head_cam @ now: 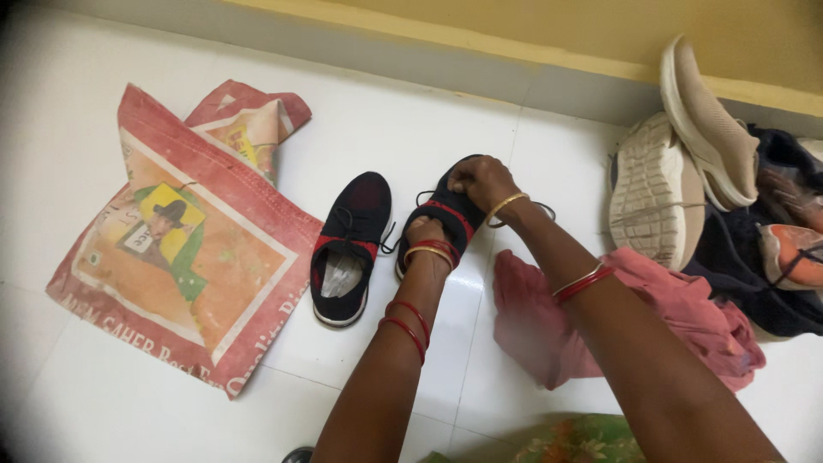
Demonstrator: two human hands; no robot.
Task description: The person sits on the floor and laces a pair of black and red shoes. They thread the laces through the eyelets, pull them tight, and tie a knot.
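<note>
Nearest you, a pink cloth (pixel 549 330) lies crumpled on the white floor (pixel 103 403), under your right forearm. Your left hand (pixel 426 233) is pushed into the heel opening of the right shoe (pixel 447 214), a black one with red trim; its fingers are hidden inside, so you cannot tell how far they are curled. Your right hand (pixel 482 180) is closed over that shoe's toe end. Its mate, the left shoe (pixel 350 249), sits just beside it. A red printed sack (pixel 184 249) lies further left. Pale shoes (pixel 677 171) are piled by the wall.
</note>
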